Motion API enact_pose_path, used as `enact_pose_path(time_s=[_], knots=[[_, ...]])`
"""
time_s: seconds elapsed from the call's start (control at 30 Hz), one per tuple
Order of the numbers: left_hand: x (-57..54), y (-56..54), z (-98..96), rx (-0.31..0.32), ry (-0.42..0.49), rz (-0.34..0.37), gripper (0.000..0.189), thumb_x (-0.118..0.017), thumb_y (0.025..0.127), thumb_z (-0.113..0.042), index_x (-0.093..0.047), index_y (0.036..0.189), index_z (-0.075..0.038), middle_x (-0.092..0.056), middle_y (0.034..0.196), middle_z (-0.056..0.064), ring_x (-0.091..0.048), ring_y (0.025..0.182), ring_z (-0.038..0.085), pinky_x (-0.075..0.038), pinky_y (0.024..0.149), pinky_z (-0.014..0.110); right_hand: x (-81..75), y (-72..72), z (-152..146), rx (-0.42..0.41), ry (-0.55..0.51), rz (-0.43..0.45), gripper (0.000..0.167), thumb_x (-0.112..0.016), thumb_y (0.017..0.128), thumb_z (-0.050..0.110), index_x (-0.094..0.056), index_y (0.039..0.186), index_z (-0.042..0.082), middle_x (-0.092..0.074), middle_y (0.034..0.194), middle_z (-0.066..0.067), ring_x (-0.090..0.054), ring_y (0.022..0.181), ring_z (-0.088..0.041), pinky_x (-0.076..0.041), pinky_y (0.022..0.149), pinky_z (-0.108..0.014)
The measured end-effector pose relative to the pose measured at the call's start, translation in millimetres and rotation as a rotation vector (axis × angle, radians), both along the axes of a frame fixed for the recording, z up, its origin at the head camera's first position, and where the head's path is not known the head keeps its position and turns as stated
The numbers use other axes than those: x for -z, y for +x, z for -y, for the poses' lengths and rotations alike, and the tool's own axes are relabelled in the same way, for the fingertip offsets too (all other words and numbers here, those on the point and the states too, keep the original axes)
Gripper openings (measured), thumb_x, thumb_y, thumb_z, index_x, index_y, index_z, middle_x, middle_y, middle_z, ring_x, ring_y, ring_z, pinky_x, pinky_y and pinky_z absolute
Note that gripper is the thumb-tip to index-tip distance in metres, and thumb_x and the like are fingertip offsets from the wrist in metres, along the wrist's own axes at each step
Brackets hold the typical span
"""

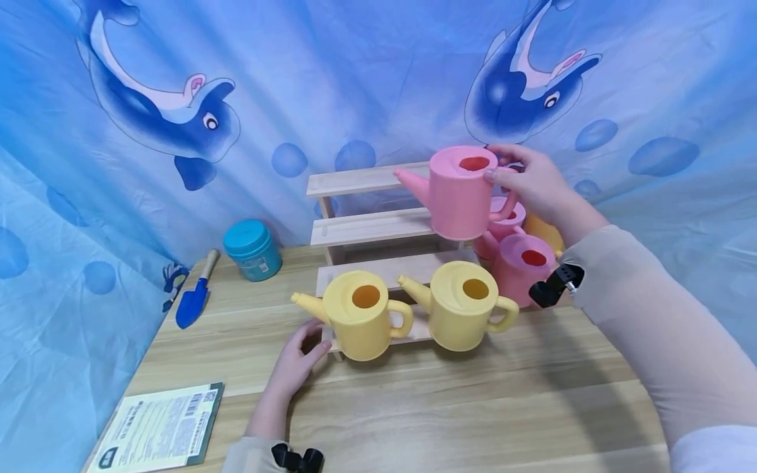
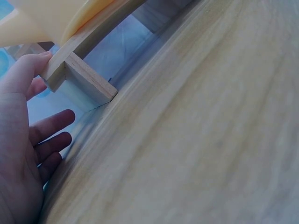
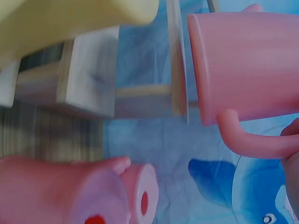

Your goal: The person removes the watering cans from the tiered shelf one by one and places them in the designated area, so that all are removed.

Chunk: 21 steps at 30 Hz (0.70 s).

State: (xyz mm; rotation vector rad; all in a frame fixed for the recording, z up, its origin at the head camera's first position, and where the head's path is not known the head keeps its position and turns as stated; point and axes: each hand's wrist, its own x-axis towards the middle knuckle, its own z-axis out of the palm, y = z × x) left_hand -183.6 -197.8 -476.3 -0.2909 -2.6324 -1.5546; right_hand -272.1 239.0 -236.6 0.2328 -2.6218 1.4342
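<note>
My right hand grips a pink watering can by the top of its handle, thumb on the rim. The can is upright in front of the upper boards of a stepped wooden shelf, its spout pointing left. In the right wrist view, the can's base is beside a shelf board. My left hand pinches the left end of the lowest board between thumb and forefinger, the other fingers loose. On that lowest step stand two yellow watering cans, spouts also to the left.
Right of the shelf stand two more pink watering cans, with a yellow-orange thing partly hidden behind. At the left are a teal tub, a blue toy shovel and a printed booklet. A blue dolphin curtain hangs behind.
</note>
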Motion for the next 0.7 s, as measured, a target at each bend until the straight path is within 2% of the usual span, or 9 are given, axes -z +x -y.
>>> enact_pose_path(time_s=[0.2, 0.27, 0.43, 0.53, 0.7], knots=[[-0.2, -0.4, 0.6, 0.006, -0.016, 0.006, 0.054, -0.064, 0.089, -0.033, -0.048, 0.135, -0.012, -0.053, 0.129, 0.014, -0.045, 0.123, 0.03, -0.028, 0.104, 0.053, 1.9, 2.9, -21, 0.049, 0.011, 0.012, 0.064, -0.06, 0.088, 0.045, -0.036, 0.145, 0.026, -0.043, 0.124, -0.006, -0.043, 0.108, -0.023, -0.049, 0.072, -0.022], [-0.4, -0.6, 0.0, 0.006, -0.018, 0.004, 0.054, -0.065, 0.088, -0.034, -0.047, 0.135, -0.011, -0.053, 0.129, 0.014, -0.045, 0.123, 0.031, -0.028, 0.104, 0.053, 2.4, 3.7, -31, 0.071, 0.003, 0.028, 0.065, -0.06, 0.087, 0.048, -0.037, 0.144, 0.028, -0.043, 0.121, -0.005, -0.044, 0.103, -0.022, -0.049, 0.066, -0.023], [-1.8, -0.2, -1.2, 0.002, -0.005, -0.001, 0.053, -0.066, 0.088, -0.033, -0.049, 0.134, -0.012, -0.055, 0.127, 0.013, -0.047, 0.12, 0.029, -0.032, 0.102, 0.051, 3.8, 7.3, -58, 0.094, -0.11, 0.053, 0.066, -0.062, 0.086, 0.046, -0.038, 0.144, 0.027, -0.043, 0.112, -0.001, -0.044, 0.091, -0.02, -0.05, 0.058, -0.024], [-2.4, 0.4, -1.8, 0.004, 0.001, -0.003, 0.052, -0.066, 0.088, -0.032, -0.049, 0.134, -0.012, -0.055, 0.126, 0.012, -0.049, 0.119, 0.028, -0.034, 0.1, 0.049, 5.5, 11.9, -73, 0.101, -0.189, 0.049, 0.066, -0.064, 0.087, 0.039, -0.037, 0.145, 0.023, -0.043, 0.11, 0.001, -0.043, 0.091, -0.018, -0.051, 0.062, -0.019], [-1.0, 0.5, -0.8, 0.001, 0.008, -0.001, 0.052, -0.065, 0.088, -0.032, -0.049, 0.134, -0.013, -0.055, 0.126, 0.012, -0.048, 0.119, 0.028, -0.034, 0.101, 0.049, 10.7, 18.2, -95, 0.161, -0.215, 0.053, 0.068, -0.065, 0.085, 0.039, -0.037, 0.145, 0.025, -0.043, 0.11, 0.003, -0.043, 0.093, -0.015, -0.05, 0.065, -0.015]])
